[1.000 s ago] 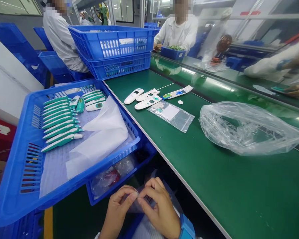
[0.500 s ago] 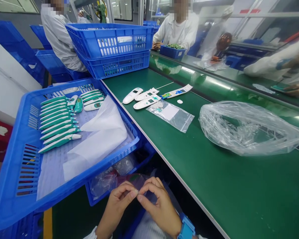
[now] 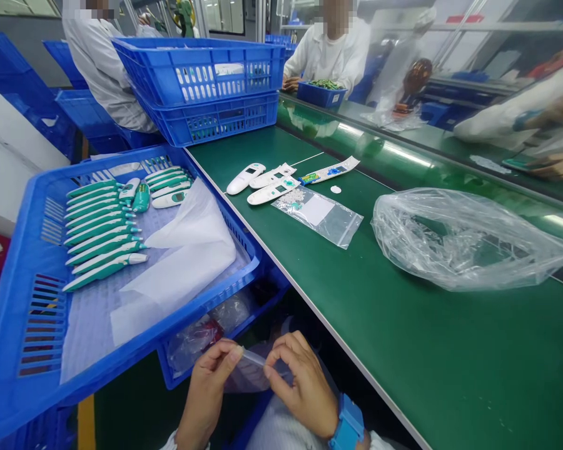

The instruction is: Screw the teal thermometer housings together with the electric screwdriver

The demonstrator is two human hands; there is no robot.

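Observation:
My left hand (image 3: 209, 386) and my right hand (image 3: 297, 382) are low in front of me, below the table edge. Both pinch the top of a small clear plastic bag (image 3: 252, 369), pulled apart between the fingertips. A blue watch is on my right wrist. To my left a blue crate (image 3: 23, 312) holds a row of green-and-white thermometers (image 3: 102, 231) on white foam sheet, with a loose white sheet (image 3: 182, 256) beside them.
On the green table lie white thermometer parts (image 3: 267, 181), a zip bag (image 3: 321, 215) and a big crumpled clear bag (image 3: 455, 240). Stacked blue crates (image 3: 201, 87) stand at the back. Two people in white coats sit beyond; another person's hand (image 3: 560, 165) is at right.
My fingertips were pressed together on the little bag; now they have moved apart, stretching its top open. The view shifted slightly.

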